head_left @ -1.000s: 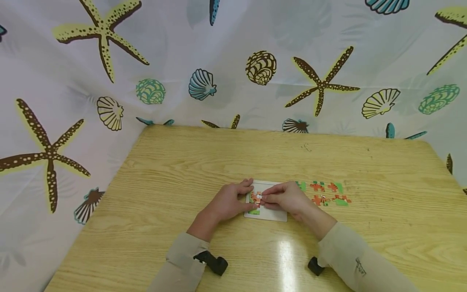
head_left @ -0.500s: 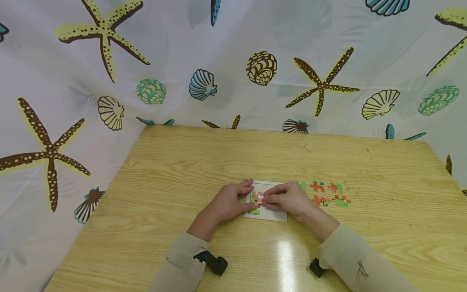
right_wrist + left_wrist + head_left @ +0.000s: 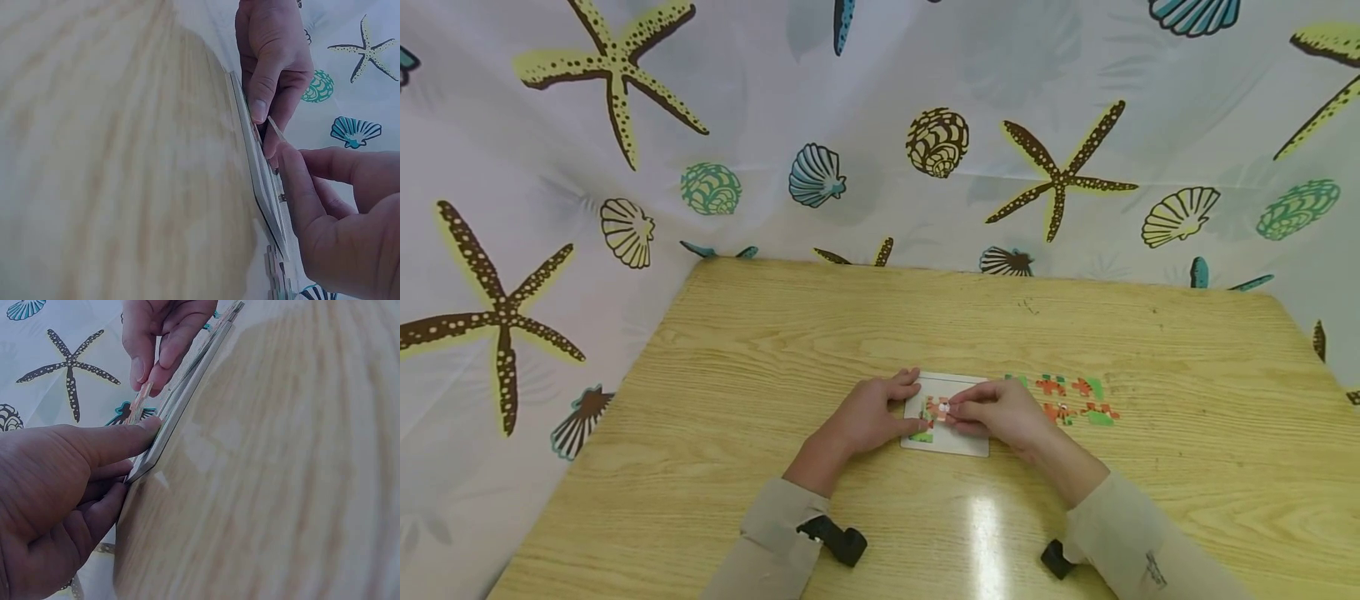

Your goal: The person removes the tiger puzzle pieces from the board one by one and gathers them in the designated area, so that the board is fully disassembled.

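A white puzzle board [image 3: 958,442] lies flat on the table, with green and orange pieces [image 3: 922,435] at its lower left. My left hand [image 3: 868,412] holds the board at its left edge, thumb over the pieces and fingers along the side. Between thumb and fingertips my right hand [image 3: 1011,414] pinches an orange-and-white puzzle piece [image 3: 938,407]. In the left wrist view this piece [image 3: 139,403] is tilted above the board, near my left thumb. The right wrist view shows it edge-on, a thin piece [image 3: 275,129]. My right fingers partly hide it in the head view.
Several loose orange and green puzzle pieces [image 3: 1100,413] lie in two rows right of the board. Part of one green piece is hidden behind my right hand. A patterned cloth [image 3: 880,125] hangs behind the wooden table [image 3: 760,350].
My right hand has shifted slightly to the right with the pinched piece, uncovering more of it. The left hand stays on the board's left edge.
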`<state>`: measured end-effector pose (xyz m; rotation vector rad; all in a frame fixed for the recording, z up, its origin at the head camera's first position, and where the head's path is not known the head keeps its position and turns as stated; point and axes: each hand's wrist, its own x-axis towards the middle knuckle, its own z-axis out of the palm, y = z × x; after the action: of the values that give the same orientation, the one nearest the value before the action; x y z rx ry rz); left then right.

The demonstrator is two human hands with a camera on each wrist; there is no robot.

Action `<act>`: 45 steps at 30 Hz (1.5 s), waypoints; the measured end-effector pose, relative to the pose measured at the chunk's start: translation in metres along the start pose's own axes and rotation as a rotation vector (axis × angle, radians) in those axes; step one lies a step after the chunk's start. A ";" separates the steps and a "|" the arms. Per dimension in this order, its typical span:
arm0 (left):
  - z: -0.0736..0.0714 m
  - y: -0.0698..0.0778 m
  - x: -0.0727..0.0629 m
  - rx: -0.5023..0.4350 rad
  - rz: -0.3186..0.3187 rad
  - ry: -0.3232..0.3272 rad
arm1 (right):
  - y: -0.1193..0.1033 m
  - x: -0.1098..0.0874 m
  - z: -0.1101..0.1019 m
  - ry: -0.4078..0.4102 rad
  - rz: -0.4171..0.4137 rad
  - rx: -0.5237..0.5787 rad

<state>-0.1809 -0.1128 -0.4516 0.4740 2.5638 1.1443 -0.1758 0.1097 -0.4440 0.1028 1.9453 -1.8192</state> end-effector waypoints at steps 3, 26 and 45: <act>0.000 -0.001 0.000 -0.002 0.000 -0.001 | 0.001 -0.003 -0.001 -0.018 -0.012 0.005; 0.005 -0.003 0.000 0.002 -0.006 0.029 | 0.005 -0.015 -0.015 0.003 -0.033 0.036; 0.003 -0.003 0.001 -0.012 0.013 0.022 | -0.006 -0.019 -0.039 -0.056 0.000 -0.079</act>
<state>-0.1810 -0.1122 -0.4555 0.4792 2.5746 1.1749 -0.1726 0.1513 -0.4312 0.0259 1.9754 -1.7246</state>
